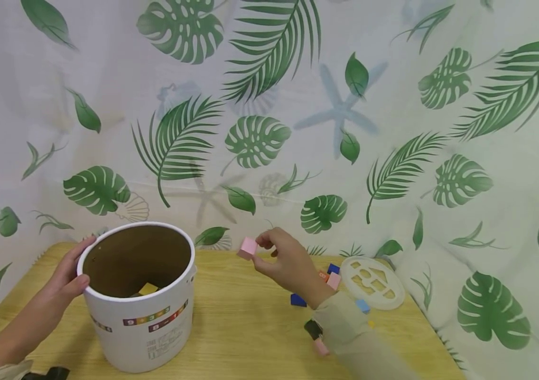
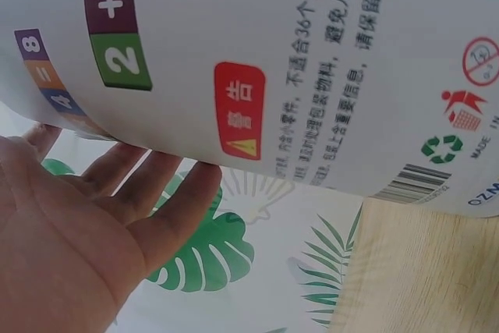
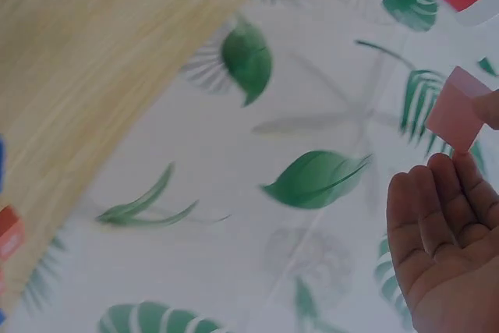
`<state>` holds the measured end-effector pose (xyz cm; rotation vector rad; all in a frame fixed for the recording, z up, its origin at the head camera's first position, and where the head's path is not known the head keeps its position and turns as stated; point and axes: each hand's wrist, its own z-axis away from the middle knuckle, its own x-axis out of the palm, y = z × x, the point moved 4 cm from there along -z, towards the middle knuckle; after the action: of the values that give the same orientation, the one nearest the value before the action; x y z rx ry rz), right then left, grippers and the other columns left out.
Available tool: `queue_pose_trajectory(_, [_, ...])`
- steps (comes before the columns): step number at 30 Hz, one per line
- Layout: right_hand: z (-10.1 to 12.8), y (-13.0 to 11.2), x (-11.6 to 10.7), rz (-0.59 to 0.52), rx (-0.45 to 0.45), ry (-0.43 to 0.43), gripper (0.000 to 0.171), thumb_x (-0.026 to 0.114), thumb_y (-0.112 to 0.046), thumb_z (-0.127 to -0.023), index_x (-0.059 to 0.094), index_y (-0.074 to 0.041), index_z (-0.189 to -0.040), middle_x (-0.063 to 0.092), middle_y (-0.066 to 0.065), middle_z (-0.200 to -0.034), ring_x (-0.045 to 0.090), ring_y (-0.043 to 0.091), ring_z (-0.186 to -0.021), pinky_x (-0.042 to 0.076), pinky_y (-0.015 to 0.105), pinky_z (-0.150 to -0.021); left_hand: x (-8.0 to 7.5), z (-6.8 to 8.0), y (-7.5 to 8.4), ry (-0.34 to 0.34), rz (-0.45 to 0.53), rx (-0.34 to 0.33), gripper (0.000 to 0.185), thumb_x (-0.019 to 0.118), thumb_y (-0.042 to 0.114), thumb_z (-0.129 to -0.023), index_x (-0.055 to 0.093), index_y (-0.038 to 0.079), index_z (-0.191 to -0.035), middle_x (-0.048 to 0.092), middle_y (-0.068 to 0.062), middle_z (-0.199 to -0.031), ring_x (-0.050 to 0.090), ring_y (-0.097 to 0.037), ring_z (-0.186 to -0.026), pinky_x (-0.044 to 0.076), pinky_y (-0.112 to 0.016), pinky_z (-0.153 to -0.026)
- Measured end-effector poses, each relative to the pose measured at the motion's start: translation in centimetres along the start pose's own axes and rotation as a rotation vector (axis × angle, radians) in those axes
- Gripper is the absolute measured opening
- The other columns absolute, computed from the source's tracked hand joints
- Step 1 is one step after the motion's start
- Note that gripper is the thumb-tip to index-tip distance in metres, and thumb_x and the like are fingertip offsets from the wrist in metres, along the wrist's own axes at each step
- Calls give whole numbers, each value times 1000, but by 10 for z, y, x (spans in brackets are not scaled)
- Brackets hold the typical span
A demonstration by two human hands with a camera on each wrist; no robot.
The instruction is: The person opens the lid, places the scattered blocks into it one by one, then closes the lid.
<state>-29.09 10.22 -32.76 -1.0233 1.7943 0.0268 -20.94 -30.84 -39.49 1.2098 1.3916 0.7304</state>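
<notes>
On the left of the head view stands a white bucket [image 1: 170, 332], printed with coloured number labels. My left hand [image 1: 63, 279] grips its rim, thumb over the edge and fingers along the outer wall. In the left wrist view those fingers [image 2: 175, 208] lie against the bucket wall [image 2: 187, 52], beside a red warning label. A yellow block [image 1: 148, 288] shows inside the bucket at the bottom. To the right of the bucket, my right hand [image 1: 288, 261] pinches a pink block [image 1: 248, 248] between thumb and fingertips, above the table's far edge.
Right of the bucket, a pale round lid [image 1: 400, 293] with shaped cut-outs lies on the wooden table [image 1: 241, 327]. Near it are a dark blue block [image 1: 298, 300], a light blue block [image 1: 363, 305] and several others, some partly behind my right arm. A leaf-print curtain [image 1: 269, 211] hangs behind.
</notes>
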Motion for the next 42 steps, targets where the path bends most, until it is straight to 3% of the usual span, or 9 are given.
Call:
queue_pose_trajectory(5, [-10,-30,6,-13,-84,21,22,76,-18,-92,68,-9,-110,63,0,-103,60,16,-95,58,35,-80,0,-1,-3,6,-10,-1,64,33,30,-112,-1,37,-166,-3,-16,-171,7,-43,-150,18,-85,-102])
queue_pose_trajectory(12, [-25,-59,17,-54,-164,43,23,77,-17,-91,67,-8,-110,64,1,-103,60,15,-95,58,36,-80,-2,0,-4,9,-7,30,62,31,23,-113,1,36,-166,-2,-10,-171,9,-20,-152,15,-85,-104])
queue_pose_trajectory(16, [-33,-77,24,-66,-190,35,22,77,-18,-91,68,-9,-109,65,0,-104,61,13,-97,56,29,-82,-3,2,-3,4,-43,34,62,31,24,-113,1,36,-166,0,-6,-172,14,-13,-150,21,-83,-104])
queue_pose_trajectory(18, [-37,-86,28,-64,-193,25,22,78,-19,-91,68,-10,-110,65,-1,-105,61,12,-98,54,26,-83,-3,3,-3,4,-87,33,62,31,24,-114,1,37,-166,2,-3,-171,18,-5,-145,31,-73,-107])
queue_pose_trajectory(23, [-45,-102,37,-82,-205,-9,22,77,-20,-92,69,-11,-111,64,-2,-107,59,10,-100,52,24,-84,-2,2,0,10,-54,32,62,32,23,-113,2,37,-166,0,-7,-172,13,-19,-152,24,-78,-107])
queue_pose_trajectory(27, [-49,-110,45,-78,-221,-28,22,78,-21,-92,71,-12,-111,66,-1,-108,59,12,-101,50,22,-85,-1,0,2,17,16,28,62,33,23,-113,3,34,-167,-3,-15,-171,4,-45,-151,12,-88,-100])
queue_pose_trajectory(33, [-56,-115,57,-44,-202,-68,22,77,-21,-93,71,-13,-112,65,-4,-109,58,13,-102,48,20,-86,-1,0,2,24,15,25,62,33,24,-113,3,34,-167,-3,-18,-170,4,-50,-150,12,-88,-100])
queue_pose_trajectory(39, [-64,-121,70,18,-183,-95,23,77,-26,-93,72,-14,-112,65,-6,-109,55,9,-100,46,17,-86,-2,1,2,17,-47,23,62,32,24,-114,2,35,-166,-1,-13,-171,9,-39,-153,24,-81,-105])
queue_pose_trajectory(42, [-68,-126,76,25,-165,-136,24,77,-27,-93,71,-14,-113,64,-7,-109,55,7,-100,46,17,-89,-2,0,3,19,-42,22,62,33,25,-113,2,34,-167,0,-16,-171,10,-44,-151,22,-84,-102])
